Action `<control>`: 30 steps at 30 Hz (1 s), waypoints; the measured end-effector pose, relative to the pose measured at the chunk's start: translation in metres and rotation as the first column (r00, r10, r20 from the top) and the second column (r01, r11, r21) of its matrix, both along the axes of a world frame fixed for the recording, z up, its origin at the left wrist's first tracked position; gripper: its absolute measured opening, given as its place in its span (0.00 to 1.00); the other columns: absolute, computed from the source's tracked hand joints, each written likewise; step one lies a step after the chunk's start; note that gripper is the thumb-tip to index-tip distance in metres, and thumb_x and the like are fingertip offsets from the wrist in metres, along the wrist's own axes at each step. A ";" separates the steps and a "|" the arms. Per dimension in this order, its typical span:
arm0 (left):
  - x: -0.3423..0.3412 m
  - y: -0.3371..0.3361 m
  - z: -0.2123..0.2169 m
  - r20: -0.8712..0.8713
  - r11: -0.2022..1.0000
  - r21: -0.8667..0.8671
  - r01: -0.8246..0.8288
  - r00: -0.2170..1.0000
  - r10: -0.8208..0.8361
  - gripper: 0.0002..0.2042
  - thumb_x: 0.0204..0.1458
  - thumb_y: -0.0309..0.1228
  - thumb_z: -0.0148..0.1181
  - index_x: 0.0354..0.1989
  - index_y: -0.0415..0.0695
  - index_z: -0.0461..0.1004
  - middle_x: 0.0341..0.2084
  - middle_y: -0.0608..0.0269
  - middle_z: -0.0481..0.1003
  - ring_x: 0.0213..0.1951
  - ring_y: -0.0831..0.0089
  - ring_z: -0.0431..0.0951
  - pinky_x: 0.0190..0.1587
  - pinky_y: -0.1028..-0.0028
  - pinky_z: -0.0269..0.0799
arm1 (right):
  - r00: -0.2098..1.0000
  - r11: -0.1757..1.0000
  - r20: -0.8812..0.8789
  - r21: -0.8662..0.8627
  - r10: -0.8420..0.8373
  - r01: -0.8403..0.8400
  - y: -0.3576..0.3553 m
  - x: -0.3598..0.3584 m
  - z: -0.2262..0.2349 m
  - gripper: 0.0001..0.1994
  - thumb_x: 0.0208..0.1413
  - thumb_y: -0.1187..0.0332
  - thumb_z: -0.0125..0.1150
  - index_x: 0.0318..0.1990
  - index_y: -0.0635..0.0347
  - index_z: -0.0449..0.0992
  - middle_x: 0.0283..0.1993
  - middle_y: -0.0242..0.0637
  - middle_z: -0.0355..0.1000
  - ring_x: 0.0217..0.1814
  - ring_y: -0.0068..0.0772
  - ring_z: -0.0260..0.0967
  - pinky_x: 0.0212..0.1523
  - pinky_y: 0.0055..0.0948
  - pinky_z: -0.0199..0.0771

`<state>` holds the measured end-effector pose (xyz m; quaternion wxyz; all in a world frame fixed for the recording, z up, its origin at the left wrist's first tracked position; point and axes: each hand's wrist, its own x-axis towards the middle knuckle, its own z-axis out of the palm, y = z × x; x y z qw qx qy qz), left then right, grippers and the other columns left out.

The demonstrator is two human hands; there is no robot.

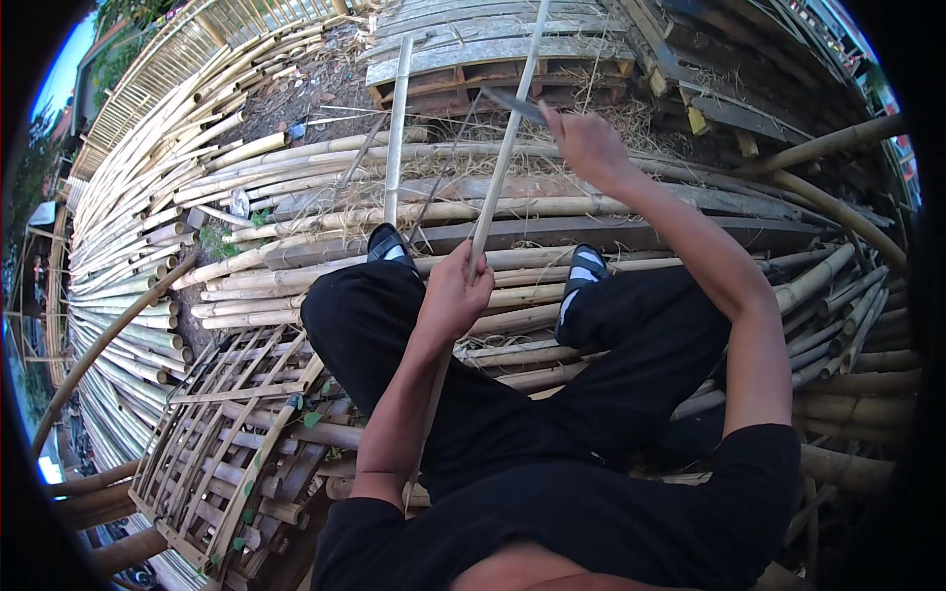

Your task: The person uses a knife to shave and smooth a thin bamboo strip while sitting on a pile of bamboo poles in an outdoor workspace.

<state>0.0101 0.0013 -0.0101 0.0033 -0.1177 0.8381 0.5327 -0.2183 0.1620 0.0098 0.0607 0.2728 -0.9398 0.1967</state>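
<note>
The left hand clamps its grip around a bamboo strip running toward twelve o'clock, while the right hand at one o'clock grips a knife against it. The step appears to be shaving the strip; next, the blade needs a controlled stroke along it.

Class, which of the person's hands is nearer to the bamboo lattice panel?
Left. The left hand grips a bamboo strip just right of the lattice panel; the right hand is raised farther away.

Bamboo strip top cut off by edge; blade blurred, handle hidden in right hand.
</note>
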 end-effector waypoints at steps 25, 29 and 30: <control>0.002 0.000 -0.008 -0.030 1.000 0.012 0.021 0.999 -0.020 0.07 0.49 0.27 0.54 0.27 0.38 0.63 0.15 0.58 0.65 0.18 0.75 0.66 0.25 0.72 0.65 | 0.998 0.993 0.008 0.104 0.064 -0.065 0.005 0.009 0.005 0.31 0.65 0.50 0.31 0.24 0.62 0.77 0.22 0.52 0.72 0.24 0.56 0.72 0.29 0.50 0.74; -0.002 0.000 -0.004 -0.018 0.998 0.061 0.017 1.000 -0.016 0.07 0.49 0.27 0.54 0.27 0.38 0.63 0.15 0.59 0.65 0.19 0.76 0.65 0.26 0.74 0.64 | 0.992 0.991 -0.066 0.085 0.109 -0.104 0.005 0.006 -0.004 0.31 0.66 0.51 0.32 0.23 0.62 0.76 0.20 0.52 0.71 0.24 0.56 0.72 0.29 0.50 0.74; 0.001 -0.003 -0.005 0.002 0.997 0.076 0.021 1.000 -0.021 0.07 0.49 0.27 0.54 0.27 0.39 0.63 0.15 0.59 0.65 0.20 0.76 0.64 0.26 0.74 0.64 | 0.987 0.986 -0.067 0.090 0.146 -0.139 0.004 0.010 -0.008 0.31 0.66 0.52 0.31 0.23 0.62 0.76 0.19 0.51 0.71 0.24 0.56 0.72 0.29 0.50 0.74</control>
